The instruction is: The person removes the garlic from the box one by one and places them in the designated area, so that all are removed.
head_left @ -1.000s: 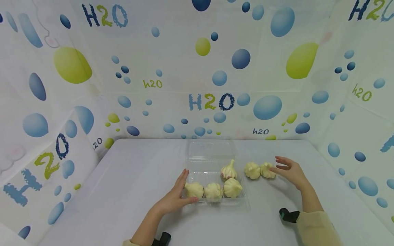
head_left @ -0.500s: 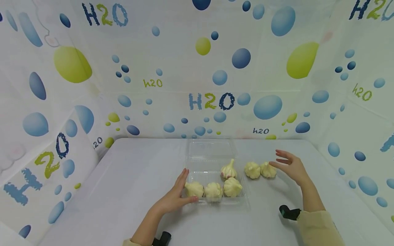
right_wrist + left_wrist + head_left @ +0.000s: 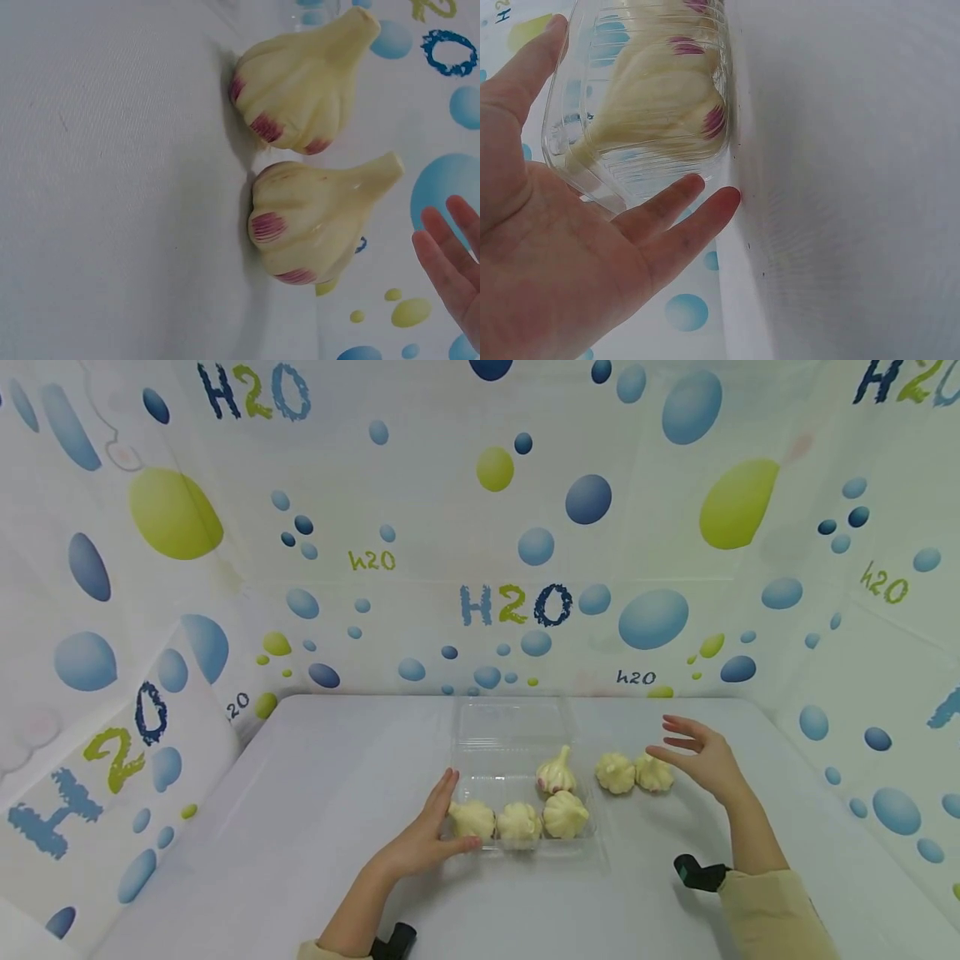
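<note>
Left hand [image 3: 420, 843] spread, thumb and straight fingers around the near-left corner of a clear container [image 3: 491, 787], lid [image 3: 513, 724] folded open behind. Inside I see three garlic bulbs [image 3: 519, 823] along the front, a fourth bulb [image 3: 556, 773] behind, at right. Right hand [image 3: 705, 766], fingers parted, hovers beside two loose bulbs [image 3: 615, 774].

Printed on the patterned backdrop [image 3: 442, 502], head view: large "H2O" [image 3: 253, 392] at upper left, at centre, slanting up the left side, cropped at upper right; small "h2O" [image 3: 367, 561] in green left of centre and far right, in navy low right of centre; partial "20" [image 3: 233, 713] at left corner. Left wrist view, same backdrop: cropped "H2" [image 3: 501, 15].
</note>
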Demonstrator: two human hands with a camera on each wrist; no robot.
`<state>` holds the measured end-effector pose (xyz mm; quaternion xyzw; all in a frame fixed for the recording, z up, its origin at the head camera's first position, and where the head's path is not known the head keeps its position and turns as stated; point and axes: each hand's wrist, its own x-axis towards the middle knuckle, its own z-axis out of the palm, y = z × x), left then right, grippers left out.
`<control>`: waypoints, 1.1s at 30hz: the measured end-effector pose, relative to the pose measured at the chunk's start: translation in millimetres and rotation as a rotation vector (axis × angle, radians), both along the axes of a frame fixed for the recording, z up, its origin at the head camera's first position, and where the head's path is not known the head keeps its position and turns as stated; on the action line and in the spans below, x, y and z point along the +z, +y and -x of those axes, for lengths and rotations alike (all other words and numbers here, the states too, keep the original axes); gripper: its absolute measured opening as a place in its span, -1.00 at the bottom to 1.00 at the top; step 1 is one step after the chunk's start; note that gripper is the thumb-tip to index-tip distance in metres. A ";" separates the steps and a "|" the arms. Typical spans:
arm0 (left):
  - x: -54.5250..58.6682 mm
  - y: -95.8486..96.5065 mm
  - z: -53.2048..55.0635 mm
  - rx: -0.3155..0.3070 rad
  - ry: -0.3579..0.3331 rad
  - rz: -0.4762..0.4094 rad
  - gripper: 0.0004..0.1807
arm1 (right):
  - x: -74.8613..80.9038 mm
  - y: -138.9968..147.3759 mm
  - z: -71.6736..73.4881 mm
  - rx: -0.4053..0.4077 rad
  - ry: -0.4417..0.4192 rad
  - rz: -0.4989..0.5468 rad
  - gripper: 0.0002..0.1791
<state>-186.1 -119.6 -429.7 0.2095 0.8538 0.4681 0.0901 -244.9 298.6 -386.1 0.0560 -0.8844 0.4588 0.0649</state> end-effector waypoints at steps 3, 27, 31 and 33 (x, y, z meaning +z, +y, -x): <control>-0.6 -0.2 -0.2 -0.002 -0.007 -0.003 0.11 | 3.5 -3.9 -1.6 0.009 0.010 0.009 -0.17; 1.5 0.2 -1.5 0.001 -0.023 -0.013 0.09 | -2.0 -48.8 4.9 0.115 0.041 0.094 -0.21; 0.6 0.3 -0.5 0.002 -0.020 -0.012 0.09 | -2.4 -56.1 5.7 0.128 0.032 0.113 -0.20; 0.0 0.4 0.4 0.002 -0.018 -0.010 0.09 | -2.5 -59.7 6.1 0.131 0.028 0.122 -0.21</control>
